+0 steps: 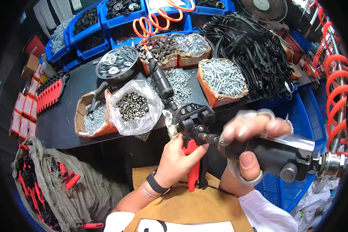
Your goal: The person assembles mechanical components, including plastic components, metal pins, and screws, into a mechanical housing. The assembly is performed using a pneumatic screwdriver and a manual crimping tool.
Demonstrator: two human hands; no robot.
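Left hand [178, 160]: gripping the red-and-black tool [193, 133] by its handles.
Right hand [251, 143]: wrapping tightly around the air driver [282, 152], pressing its tip against the tool.
Behind: bag of nuts [133, 106].

I see two air tools [274, 152] [161, 79], one metal bowl [116, 62], one plastic bag of nuts [135, 108], and my two hands [179, 160] [249, 131].
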